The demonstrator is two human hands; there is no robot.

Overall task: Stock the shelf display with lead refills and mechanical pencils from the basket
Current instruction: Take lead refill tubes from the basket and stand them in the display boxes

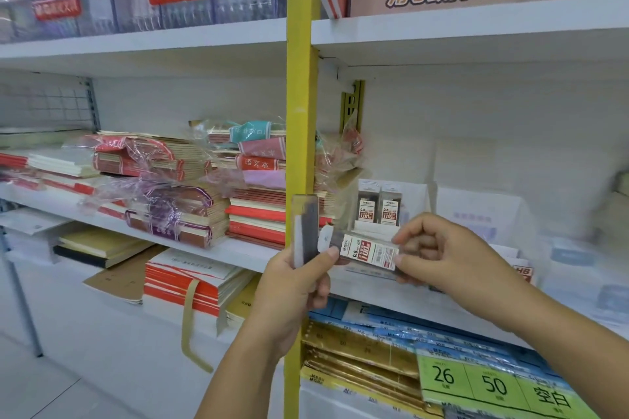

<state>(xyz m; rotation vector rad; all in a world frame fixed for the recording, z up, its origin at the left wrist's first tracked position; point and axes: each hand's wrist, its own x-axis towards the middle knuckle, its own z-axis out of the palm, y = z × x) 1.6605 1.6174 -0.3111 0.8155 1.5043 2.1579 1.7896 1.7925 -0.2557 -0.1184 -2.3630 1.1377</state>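
- Gripping an upright refill (305, 228) in curled left hand (296, 286) fingers; label blurred, lower end hidden.
- Pinching a sideways refill (369, 252) with right hand (439, 248) fingers, just before the display (413, 194).
- Behind, standing refills (380, 207), bases hidden.

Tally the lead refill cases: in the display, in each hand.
Clear plastic, red-labelled lead refill cases standing in white display: 2
Upright dark case in left hand: 1
Sideways labelled case in right hand: 1
Total: 4
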